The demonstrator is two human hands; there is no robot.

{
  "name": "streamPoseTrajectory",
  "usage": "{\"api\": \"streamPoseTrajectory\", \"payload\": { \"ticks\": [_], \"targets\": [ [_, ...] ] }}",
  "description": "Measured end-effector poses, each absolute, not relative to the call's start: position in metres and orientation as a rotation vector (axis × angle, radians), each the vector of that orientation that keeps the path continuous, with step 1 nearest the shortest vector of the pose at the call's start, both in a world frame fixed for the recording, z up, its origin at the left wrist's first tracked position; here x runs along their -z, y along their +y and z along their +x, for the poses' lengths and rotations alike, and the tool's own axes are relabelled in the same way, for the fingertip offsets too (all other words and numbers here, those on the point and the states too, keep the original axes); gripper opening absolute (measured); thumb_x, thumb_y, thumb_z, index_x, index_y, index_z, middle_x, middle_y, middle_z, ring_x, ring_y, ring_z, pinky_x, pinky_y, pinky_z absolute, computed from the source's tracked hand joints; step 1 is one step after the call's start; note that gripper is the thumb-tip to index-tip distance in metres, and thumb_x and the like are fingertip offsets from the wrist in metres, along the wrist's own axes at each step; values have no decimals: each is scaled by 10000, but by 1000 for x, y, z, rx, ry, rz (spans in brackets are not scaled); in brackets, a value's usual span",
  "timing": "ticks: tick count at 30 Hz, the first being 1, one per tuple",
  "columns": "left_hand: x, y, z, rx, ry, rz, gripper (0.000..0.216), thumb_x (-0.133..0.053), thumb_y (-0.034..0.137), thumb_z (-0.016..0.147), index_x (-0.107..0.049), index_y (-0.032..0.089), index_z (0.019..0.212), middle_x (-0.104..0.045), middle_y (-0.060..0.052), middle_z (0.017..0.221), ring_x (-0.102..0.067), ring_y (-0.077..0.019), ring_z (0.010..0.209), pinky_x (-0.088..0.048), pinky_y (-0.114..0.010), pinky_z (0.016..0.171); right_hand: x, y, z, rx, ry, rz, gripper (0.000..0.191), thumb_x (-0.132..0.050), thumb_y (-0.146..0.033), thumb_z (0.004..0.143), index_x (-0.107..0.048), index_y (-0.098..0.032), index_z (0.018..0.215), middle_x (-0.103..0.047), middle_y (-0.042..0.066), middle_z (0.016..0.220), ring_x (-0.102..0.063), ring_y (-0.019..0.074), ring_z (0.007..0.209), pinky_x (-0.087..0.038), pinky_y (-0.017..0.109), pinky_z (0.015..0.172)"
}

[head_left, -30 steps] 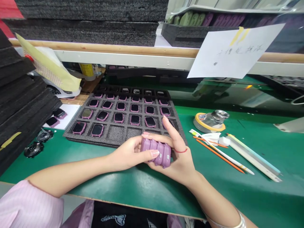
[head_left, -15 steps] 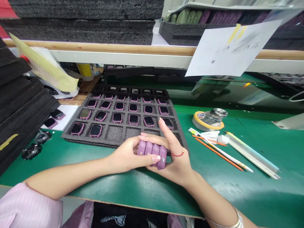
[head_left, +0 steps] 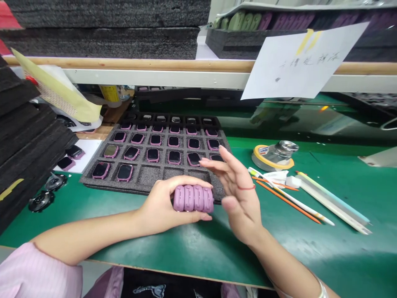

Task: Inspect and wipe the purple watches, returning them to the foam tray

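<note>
A row of several purple smartwatch cases (head_left: 193, 198) is clasped side by side in my left hand (head_left: 164, 207), its thumb below and fingers above. The side with slots and buttons faces me. My right hand (head_left: 240, 198) is raised just to the right of the row, fingers apart, touching nothing. Behind both hands lies a dark foam tray (head_left: 150, 174) with rows of square pockets. Most visible pockets hold purple watches with black screens, such as this smartwatch (head_left: 125, 172) in the front row. My hands partly hide the tray's front right pockets.
To the right are a tape roll with a glass jar (head_left: 279, 153), orange sticks (head_left: 288, 200) and a long pale strip (head_left: 333, 203). Black foam trays (head_left: 27, 120) are stacked at left, near two dark round parts (head_left: 41, 199). A shelf edge (head_left: 155, 76) with a hanging paper crosses above.
My right hand has let go of the watch cases and moved right, fingers spread. My left hand keeps the row, which has turned so its slotted side shows.
</note>
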State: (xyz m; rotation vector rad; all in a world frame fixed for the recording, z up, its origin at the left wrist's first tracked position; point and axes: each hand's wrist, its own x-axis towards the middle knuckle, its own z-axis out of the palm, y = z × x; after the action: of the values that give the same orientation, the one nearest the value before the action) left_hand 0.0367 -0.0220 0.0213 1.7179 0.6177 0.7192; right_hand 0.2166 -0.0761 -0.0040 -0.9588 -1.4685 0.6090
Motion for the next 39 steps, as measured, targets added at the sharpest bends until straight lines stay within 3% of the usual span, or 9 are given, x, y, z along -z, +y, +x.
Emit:
{"api": "streamPoseTrajectory", "payload": {
  "ticks": [4, 11, 16, 20, 27, 32, 35, 38, 39],
  "targets": [
    [-17, -22, 36, -778, 590, 1813, 438, -885, 331, 697, -726, 196, 1082, -779, -63, 1110, -721, -231, 1051, -522, -369, 1021, 9, -70, 216, -963, -1173, -957, 592, -496, -637, 957, -498, -290, 1436, -688, 89, 1256, -670, 263, 1206, -545, 455, 1058],
    [-13, -22, 33, -815, 479, 1903, 372, -805, 288, 799, -707, 207, 1149, -760, -61, 1189, -706, -223, 1131, -520, -342, 1033, 10, -74, 215, -1368, -1195, -1005, 757, -460, -742, 915, -398, -270, 1504, -760, 102, 1123, -763, 282, 983, -646, 439, 817],
    [-10, -22, 36, -816, 435, 1962, 296, -745, 291, 854, -711, 216, 1139, -757, -60, 1175, -696, -226, 1131, -521, -359, 1037, 5, -77, 208, -1283, -1295, -1064, 987, -731, -741, 724, -397, -252, 1513, -708, 122, 1268, -725, 294, 1098, -621, 442, 921],
    [-3, -20, 39, -871, 375, 2032, 274, -675, 301, 898, -702, 233, 1162, -669, -103, 1221, -598, -246, 1240, -478, -400, 1097, 0, -78, 200, -1078, -1313, -1140, 1098, -932, -489, 605, -380, -269, 1528, -601, 127, 1440, -689, 294, 1189, -624, 410, 952],
    [4, -25, 37, -797, 492, 1867, 1216, -940, 277, 590, -203, 312, 1557, -302, -164, 1574, -289, -360, 1499, -290, -564, 1225, 0, -85, 198, -824, -1378, -1130, 1163, -904, -197, 681, -202, -325, 1600, -764, 38, 1113, -752, 253, 1023, -625, 430, 960],
    [-6, -29, 38, -527, 492, 1270, 1383, -955, 223, 562, -6, 309, 1564, -477, -178, 1454, -528, -314, 1351, -449, -493, 1121, 4, -85, 201, -677, -1464, -1101, 1124, -879, -219, 728, -189, -347, 1605, -754, 41, 1176, -743, 273, 1060, -564, 497, 1062],
    [-10, -28, 41, -496, 526, 1151, 1222, -961, 232, 549, -217, 259, 1518, -583, -140, 1327, -590, -291, 1261, -479, -454, 1069, 8, -82, 201, -635, -1500, -1073, 1074, -872, -245, 743, -228, -386, 1591, -680, 58, 1346, -736, 271, 1087, -567, 487, 1061],
    [-10, -26, 44, -538, 496, 1106, 695, -935, 310, 624, -587, 177, 1211, -656, -82, 1124, -644, -231, 1090, -493, -388, 1012, 11, -79, 198, -536, -1603, -1036, 896, -834, -228, 784, -371, -385, 1535, -437, 76, 1594, -701, 278, 1168, -549, 477, 1087],
    [-9, -26, 46, -548, 479, 1076, 538, -920, 327, 656, -645, 160, 1087, -671, -60, 1026, -656, -203, 1011, -500, -361, 983, 11, -79, 197, -502, -1664, -1034, 873, -805, -195, 807, -366, -377, 1540, -450, 78, 1585, -688, 274, 1193, -538, 477, 1100]
  ]
}}
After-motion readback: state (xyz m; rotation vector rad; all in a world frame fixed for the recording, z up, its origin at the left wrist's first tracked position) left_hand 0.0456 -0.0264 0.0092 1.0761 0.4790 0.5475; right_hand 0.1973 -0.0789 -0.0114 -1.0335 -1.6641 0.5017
